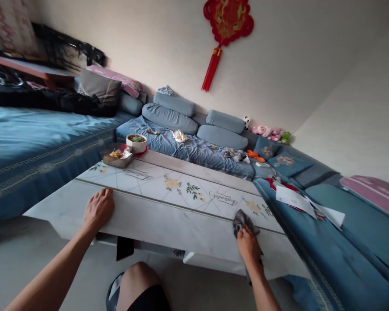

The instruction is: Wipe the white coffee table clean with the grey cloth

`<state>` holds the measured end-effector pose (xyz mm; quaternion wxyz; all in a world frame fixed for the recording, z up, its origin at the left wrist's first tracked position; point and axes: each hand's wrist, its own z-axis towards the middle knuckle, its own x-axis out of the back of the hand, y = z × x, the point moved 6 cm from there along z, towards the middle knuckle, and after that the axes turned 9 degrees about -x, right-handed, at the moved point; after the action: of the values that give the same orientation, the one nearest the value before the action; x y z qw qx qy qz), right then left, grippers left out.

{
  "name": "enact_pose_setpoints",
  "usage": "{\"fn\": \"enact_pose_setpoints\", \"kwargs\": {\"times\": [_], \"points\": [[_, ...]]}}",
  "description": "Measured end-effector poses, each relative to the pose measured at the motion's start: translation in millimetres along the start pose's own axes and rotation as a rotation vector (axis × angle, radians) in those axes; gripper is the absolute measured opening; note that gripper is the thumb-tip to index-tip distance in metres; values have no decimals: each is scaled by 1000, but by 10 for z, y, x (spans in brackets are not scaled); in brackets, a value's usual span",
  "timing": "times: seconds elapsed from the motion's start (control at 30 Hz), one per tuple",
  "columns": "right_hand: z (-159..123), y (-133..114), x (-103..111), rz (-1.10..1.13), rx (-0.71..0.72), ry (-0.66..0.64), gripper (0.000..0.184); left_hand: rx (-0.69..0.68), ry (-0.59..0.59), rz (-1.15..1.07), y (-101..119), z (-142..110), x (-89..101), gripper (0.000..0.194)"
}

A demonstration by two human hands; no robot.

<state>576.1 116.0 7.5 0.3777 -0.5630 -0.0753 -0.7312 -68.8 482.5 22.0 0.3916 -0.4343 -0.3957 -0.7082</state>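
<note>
My right hand [249, 245] is closed on a crumpled dark grey cloth [242, 221]. The cloth lies against the right part of the white marble-patterned table [181, 224], and a strip of it hangs beside my wrist. My left hand [99, 209] rests palm down near the table's front left, holding nothing, its fingers lying on the surface. Between and beyond my hands runs a table runner [155, 185] printed with flowers, leaves and lettering.
At the table's far left stand a translucent tray [118, 160] with scraps in it and a white pot [136, 144] with a succulent. A blue-covered sofa [181, 151] borders the table behind and at the right. White papers [295, 201] lie on its right seat.
</note>
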Motion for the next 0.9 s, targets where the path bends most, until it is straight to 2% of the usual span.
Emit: {"fn": "enact_pose_setpoints", "kwargs": {"times": [0.03,0.07,0.2,0.23,0.27,0.3,0.33,0.37,0.4,0.47,0.57,0.6,0.63,0.67,0.7,0.77,0.83,0.9], "points": [[-134,-250,-62,15,41,-15,56,-4,-1,2,4,-1,-6,52],[-320,-602,-148,49,117,-41,53,-7,-2,4,8,-4,-8,53],[-1198,-2280,-458,264,519,-169,34,-13,-3,12,25,-17,36,54],[-1336,-2573,-488,303,587,-194,30,-15,-3,12,27,-18,54,54],[-1411,-2762,-498,325,636,-216,27,-20,-5,10,28,-17,68,54],[-1419,-2831,-489,326,665,-228,24,-23,-8,7,28,-16,78,54],[-1363,-2779,-460,305,673,-232,21,-25,-12,3,24,-14,83,54],[-1249,-2612,-411,261,660,-226,18,-25,-16,-2,20,-14,82,54],[-1084,-2346,-340,190,617,-211,16,-28,-17,-6,18,-14,77,54],[-651,-1610,-116,-19,428,-170,20,-38,-7,-8,21,-21,62,54],[-4,-477,412,-358,-26,-160,32,-48,15,8,41,-36,41,55],[153,-241,598,-433,-153,-166,35,-46,18,14,49,-39,35,54],[277,-117,756,-483,-246,-173,38,-43,19,18,56,-39,29,53],[370,-111,870,-512,-304,-176,41,-41,20,18,63,-37,24,53],[432,-220,928,-523,-326,-177,43,-39,23,18,68,-34,18,52],[438,-747,855,-503,-285,-187,46,-41,29,17,71,-26,3,50],[245,-1618,555,-422,-133,-227,44,-38,32,21,58,-20,-15,50],[-194,-2708,129,-287,109,-294,39,-32,30,28,36,-17,-24,50]]}}
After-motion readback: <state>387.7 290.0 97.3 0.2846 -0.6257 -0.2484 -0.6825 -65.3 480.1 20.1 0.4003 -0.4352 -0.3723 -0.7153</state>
